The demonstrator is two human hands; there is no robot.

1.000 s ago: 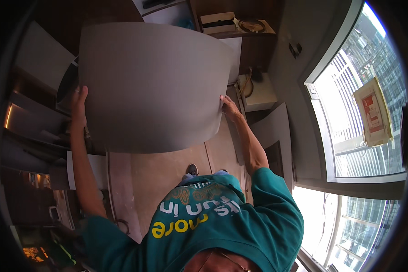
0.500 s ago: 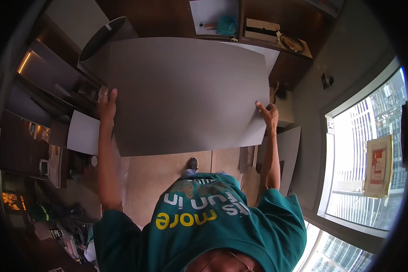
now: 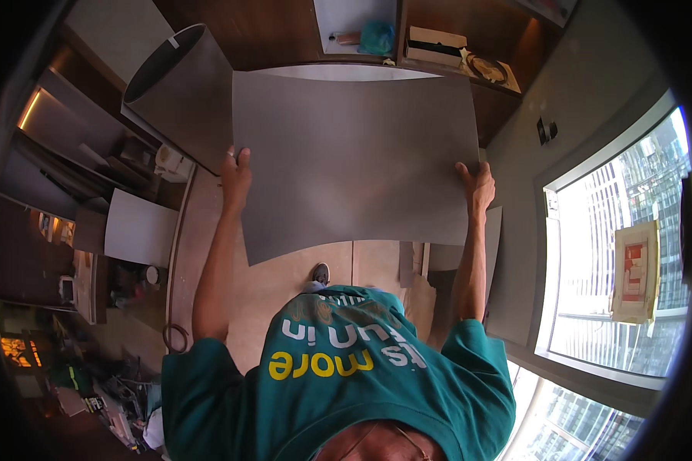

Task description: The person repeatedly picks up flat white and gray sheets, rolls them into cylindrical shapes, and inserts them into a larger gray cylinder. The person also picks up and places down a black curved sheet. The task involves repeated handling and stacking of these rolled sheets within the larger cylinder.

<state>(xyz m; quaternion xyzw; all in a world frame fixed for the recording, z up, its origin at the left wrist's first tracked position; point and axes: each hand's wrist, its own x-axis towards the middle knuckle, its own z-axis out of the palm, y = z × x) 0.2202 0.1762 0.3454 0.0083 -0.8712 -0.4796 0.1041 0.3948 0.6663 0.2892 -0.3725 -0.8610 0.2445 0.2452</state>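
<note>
At far left, a lit strip (image 3: 30,109) among grey panels (image 3: 73,115); right of these a white panel (image 3: 140,225), slightly bowed; farther in, near the top, a grey roll (image 3: 192,96) with a dark mouth.

Left hand (image 3: 237,180) next; thumb on the near face, other fingers around the left edge, gripping the sheet (image 3: 357,161); fingertips behind it hidden.

Sheet: grey, plain, roughly rectangular, thin by its look; held up in front of the body, between the hands, above the floor (image 3: 377,261); lower edge curving, lower left corner hanging free; past its top edge a brown cabinet (image 3: 246,31) with a blue bag (image 3: 377,37); below it one shoe (image 3: 320,273).

Right hand (image 3: 478,184): thumb on the face, fingers around the right edge, gripping too; about level with the left.

Farther right, a window (image 3: 584,269) with a board (image 3: 636,273) against it.

Step in hand, my judgement: two-handed carrying or steering of the sheet, no prop seen; next move would call for hands travelling together, level, spread constant, so the bow neither deepens nor springs; care at the left, roll being close; free lower corners likeliest to catch.
</note>
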